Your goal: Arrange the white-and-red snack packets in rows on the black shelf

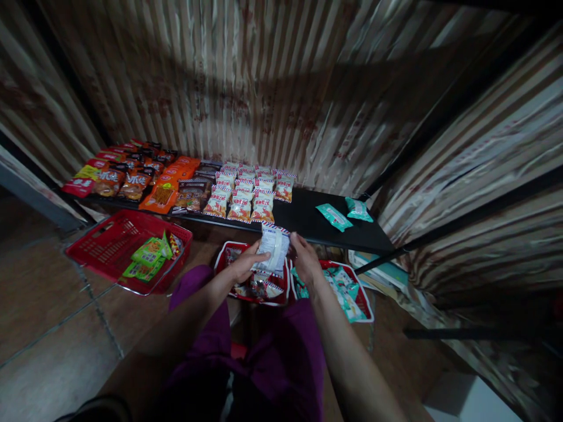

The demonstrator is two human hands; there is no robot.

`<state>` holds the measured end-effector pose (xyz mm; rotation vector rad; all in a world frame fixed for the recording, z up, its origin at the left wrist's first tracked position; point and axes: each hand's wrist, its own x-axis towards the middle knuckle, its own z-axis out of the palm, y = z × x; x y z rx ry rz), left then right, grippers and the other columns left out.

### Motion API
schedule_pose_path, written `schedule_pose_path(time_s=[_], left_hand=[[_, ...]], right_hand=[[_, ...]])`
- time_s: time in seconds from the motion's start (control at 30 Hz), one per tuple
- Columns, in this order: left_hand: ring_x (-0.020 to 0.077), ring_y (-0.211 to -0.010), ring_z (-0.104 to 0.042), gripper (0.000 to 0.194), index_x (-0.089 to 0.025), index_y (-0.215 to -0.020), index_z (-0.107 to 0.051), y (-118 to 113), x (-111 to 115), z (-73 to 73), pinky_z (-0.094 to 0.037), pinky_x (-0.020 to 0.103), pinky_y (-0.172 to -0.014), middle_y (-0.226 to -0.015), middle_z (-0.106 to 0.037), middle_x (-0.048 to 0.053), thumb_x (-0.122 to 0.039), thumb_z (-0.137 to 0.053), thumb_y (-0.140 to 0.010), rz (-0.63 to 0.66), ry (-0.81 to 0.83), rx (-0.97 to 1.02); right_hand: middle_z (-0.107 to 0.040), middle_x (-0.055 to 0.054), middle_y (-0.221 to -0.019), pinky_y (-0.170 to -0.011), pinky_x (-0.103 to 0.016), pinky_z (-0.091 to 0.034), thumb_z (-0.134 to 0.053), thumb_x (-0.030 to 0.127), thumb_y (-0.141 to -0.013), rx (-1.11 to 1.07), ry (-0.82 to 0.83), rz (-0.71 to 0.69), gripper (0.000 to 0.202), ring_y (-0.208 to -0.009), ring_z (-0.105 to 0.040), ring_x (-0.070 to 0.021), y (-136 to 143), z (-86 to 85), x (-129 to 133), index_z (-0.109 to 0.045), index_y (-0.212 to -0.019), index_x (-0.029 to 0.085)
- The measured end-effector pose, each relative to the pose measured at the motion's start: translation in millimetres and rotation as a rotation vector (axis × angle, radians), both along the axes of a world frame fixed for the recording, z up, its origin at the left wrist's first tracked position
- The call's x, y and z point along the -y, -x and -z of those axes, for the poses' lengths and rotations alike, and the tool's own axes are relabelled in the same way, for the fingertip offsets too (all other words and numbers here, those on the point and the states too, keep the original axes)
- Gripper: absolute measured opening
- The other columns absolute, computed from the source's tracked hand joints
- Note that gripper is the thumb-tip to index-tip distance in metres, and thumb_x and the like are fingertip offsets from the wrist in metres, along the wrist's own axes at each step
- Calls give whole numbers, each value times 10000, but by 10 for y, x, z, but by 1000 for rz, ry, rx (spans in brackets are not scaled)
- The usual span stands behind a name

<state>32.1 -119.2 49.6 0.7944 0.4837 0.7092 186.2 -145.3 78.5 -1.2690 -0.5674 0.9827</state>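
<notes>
A white snack bag [273, 249] with blue print and a striped edge is held up over the middle red basket [222, 271], its back side toward me. My left hand [247, 261] grips its left side, the thumb across the front. My right hand [305, 255] is at its right edge with fingers curled; whether they pinch the bag is hard to see. More snack bags [266, 287] lie in the basket below. On the black shelf [303, 214] ahead, similar white-and-orange snack bags [240, 202] stand in rows.
Further left on the shelf are brown bags [192, 196], orange bags [165, 190] and red bags [81, 186]. Two teal packets [334, 217] lie at its right. A red basket [127, 220] with green packets stands left; another basket [361, 302] holds teal packets. Black metal bars [422, 240] cross at right.
</notes>
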Motion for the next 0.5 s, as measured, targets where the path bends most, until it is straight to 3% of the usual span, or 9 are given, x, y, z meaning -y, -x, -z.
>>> schedule_pose_path(time_s=[0.1,0.27,0.37,0.5], left_hand=[[222,-901,-639,635,-210,-1216,-528,14,23,2,-452,340,-827,-1030,-679,74,-278,-743,-622,57,26,-14],[202,-959,-610,578,-215,-1171,-574,50,7,-94,-443,310,-843,-1064,-663,70,-285,-747,-624,108,-59,13],[156,-877,-606,490,-225,-1100,-616,12,-68,-193,-452,261,-760,-1018,-664,47,-377,-726,-647,-86,-94,-37],[112,-647,-564,374,-154,-790,-676,-118,-151,-265,-434,225,-621,-763,-663,36,-450,-749,-574,-328,-77,-180]], right_hand=[[-703,-11,-732,-626,-263,-505,-797,385,-545,-182,25,-83,338,-641,-627,-141,17,-46,-64,-678,-780,174],[-684,12,-604,-544,-272,-505,-834,338,-478,-210,-13,84,313,-521,-613,-140,93,-51,-31,-650,-667,170],[-680,14,-586,-527,-262,-494,-832,353,-463,-156,-8,62,321,-500,-604,-133,119,-61,-10,-660,-656,165],[-683,20,-599,-538,-256,-488,-826,365,-461,-86,-35,27,334,-522,-608,-132,157,-66,18,-682,-685,163]])
